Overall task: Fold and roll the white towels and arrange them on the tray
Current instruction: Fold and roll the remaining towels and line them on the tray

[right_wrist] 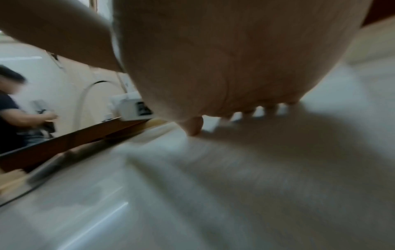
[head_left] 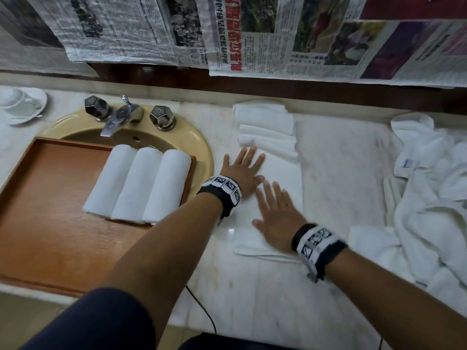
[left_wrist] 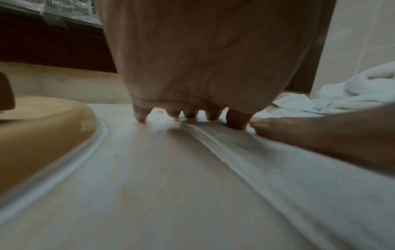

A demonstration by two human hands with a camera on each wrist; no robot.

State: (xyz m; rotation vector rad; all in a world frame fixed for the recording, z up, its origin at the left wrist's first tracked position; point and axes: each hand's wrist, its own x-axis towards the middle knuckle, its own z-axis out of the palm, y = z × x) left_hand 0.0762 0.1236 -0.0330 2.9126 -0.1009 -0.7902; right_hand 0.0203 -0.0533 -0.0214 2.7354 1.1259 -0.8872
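A folded white towel [head_left: 288,173] lies flat on the marble counter. My left hand [head_left: 242,170] presses on its far left part with straight, spread fingers. My right hand [head_left: 276,213] lies flat on its near part, fingers straight too. In the left wrist view the left fingertips [left_wrist: 141,116] touch the towel's layered edge [left_wrist: 235,152]. The right wrist view is blurred and shows the right palm [right_wrist: 224,67] over white cloth. Three rolled white towels [head_left: 139,183] lie side by side on the brown wooden tray [head_left: 50,198], which rests over the sink.
Two folded white towels [head_left: 265,127] lie behind my left hand. A heap of loose white towels [head_left: 429,198] fills the counter's right side. The tan sink [head_left: 199,145] with tap and knobs sits behind the tray. A cup and saucer [head_left: 20,104] stand far left.
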